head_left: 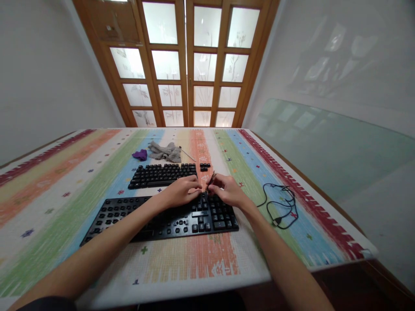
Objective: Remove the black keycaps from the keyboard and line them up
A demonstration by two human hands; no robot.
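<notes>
A black keyboard (191,214) lies in front of me. Many keycaps are off its left and middle parts, while its right end still carries them. My left hand (184,191) is over the keyboard's back edge with fingers curled together; what they hold, if anything, is too small to tell. Just right of it, my right hand (229,190) pinches a small, thin dark piece (213,178) upright above the keyboard's back edge. Its kind is unclear. Behind the keyboard, loose black keycaps (155,175) are laid out in rows, with a small separate group of keycaps (205,166) to their right.
A grey cloth (164,152) and a purple cloth (140,155) lie farther back, beside a thin light stick (188,154) with a dark tip. A looped black cable (281,207) rests on the right. The striped tablecloth (175,263) covers the table; walls flank both sides.
</notes>
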